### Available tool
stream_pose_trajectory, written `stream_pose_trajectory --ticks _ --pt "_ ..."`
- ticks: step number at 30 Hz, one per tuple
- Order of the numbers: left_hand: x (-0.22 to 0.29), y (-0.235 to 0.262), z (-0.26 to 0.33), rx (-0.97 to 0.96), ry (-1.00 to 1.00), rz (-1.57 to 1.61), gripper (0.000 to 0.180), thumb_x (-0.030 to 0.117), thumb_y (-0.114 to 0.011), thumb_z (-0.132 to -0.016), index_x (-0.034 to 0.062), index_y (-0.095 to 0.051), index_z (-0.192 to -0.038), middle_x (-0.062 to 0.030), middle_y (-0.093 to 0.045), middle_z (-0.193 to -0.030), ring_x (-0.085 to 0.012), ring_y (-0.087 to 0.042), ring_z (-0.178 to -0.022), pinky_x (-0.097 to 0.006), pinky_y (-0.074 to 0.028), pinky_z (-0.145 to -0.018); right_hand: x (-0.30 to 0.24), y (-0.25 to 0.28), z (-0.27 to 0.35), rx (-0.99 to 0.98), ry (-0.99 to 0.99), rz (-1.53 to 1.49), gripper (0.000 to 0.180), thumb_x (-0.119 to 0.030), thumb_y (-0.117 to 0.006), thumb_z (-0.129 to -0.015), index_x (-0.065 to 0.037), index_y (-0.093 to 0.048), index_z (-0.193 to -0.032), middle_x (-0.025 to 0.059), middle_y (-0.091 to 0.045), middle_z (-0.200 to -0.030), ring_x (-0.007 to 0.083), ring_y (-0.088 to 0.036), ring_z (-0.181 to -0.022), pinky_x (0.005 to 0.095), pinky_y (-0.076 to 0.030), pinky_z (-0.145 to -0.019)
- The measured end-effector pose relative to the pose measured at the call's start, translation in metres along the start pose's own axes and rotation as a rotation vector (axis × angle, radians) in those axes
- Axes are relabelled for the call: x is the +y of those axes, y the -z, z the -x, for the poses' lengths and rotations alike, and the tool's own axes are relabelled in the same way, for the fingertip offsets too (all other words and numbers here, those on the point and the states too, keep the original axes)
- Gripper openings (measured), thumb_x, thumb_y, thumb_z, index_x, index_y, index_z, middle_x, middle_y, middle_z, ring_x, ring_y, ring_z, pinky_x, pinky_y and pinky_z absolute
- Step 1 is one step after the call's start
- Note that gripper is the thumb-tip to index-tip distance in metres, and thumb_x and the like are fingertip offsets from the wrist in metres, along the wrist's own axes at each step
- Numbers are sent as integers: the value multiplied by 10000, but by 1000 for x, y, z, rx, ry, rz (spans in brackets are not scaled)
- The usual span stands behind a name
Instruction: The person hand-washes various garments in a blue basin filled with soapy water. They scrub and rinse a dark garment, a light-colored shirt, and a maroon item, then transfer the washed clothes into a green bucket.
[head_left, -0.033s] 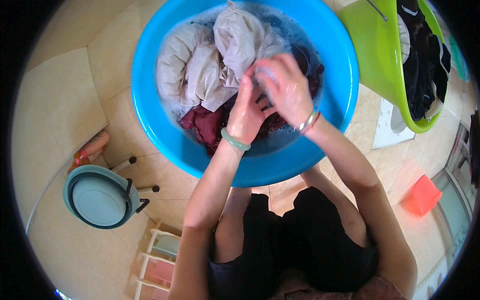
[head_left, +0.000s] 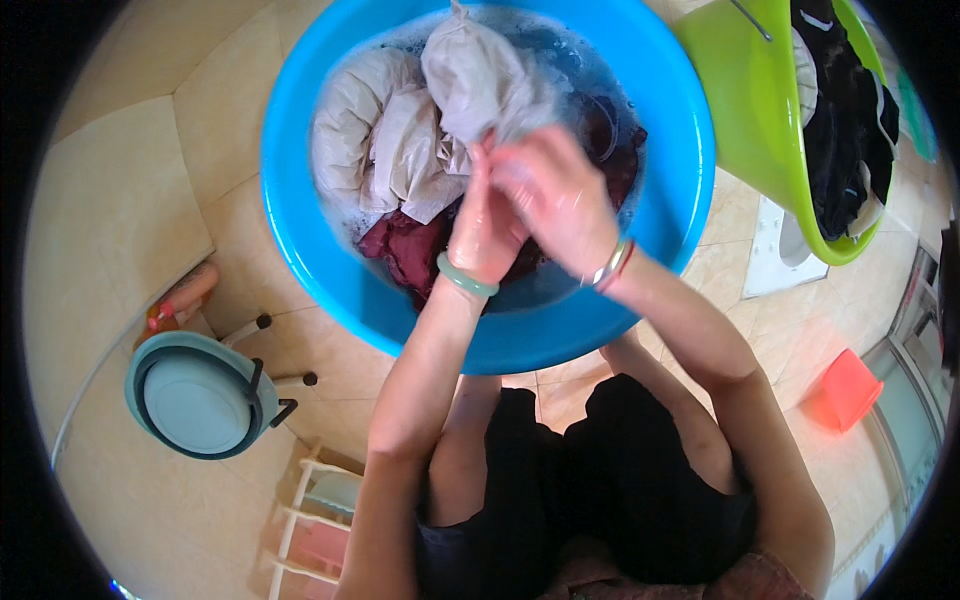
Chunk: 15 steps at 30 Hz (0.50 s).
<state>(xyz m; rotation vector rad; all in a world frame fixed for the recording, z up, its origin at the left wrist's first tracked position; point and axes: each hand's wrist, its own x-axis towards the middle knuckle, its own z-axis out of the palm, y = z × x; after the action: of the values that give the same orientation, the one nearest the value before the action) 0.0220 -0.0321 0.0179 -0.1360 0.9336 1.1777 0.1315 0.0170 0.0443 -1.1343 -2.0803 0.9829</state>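
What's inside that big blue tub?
The blue tub holds soapy water, pale cloth and dark red cloth. The left hand and right hand cover the middle, hiding whatever lies beneath them.

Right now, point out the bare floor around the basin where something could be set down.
Bare tile lies left of the blue basin, above the teal folding stool. More shows between the basin and the orange box. The basin is crowded: pale cloth, maroon cloth, left hand and right hand. The green tub holds dark clothes.

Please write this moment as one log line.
left hand: grips beige cloth | right hand: same cloth | blue basin: soapy water, maroon cloth
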Motion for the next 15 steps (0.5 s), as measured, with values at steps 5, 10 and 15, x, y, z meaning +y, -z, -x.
stream_pose_trajectory --ticks 5,10,15 --pt "29 -4 5 -123 166 121 578 496 -472 -964 33 -499 -1309 -114 -607 -1040 -241 -586 -903 -354 -510 -859 -67 -9 30 -228 236 -101 178 -191 -707 -802 -68 -597 -870 64 -515 -875 200 -622 -690 311 -515 -523" --pt "23 25 -23 -394 271 614 385 388 -424 -1009 86 -537 -1220 -68 -604 -1104 -190 -573 -1001 -347 -487 -856 -53 -24 10 -120 405 154 159 -204 -717 -768 -112 -596 -816 30 -529 -784 191 -584 -591 300 -481 -472" --pt "-7 4 -19 259 -232 37 368 329 -362 -1024 59 -523 -1214 -70 -579 -1201 -215 -568 -1095 -370 -466 -962 59 -42 -24 -6 -103 159 120 -173 -578 -831 -58 -609 -818 169 -628 -760 388 -626 -696 450 -525 -603"
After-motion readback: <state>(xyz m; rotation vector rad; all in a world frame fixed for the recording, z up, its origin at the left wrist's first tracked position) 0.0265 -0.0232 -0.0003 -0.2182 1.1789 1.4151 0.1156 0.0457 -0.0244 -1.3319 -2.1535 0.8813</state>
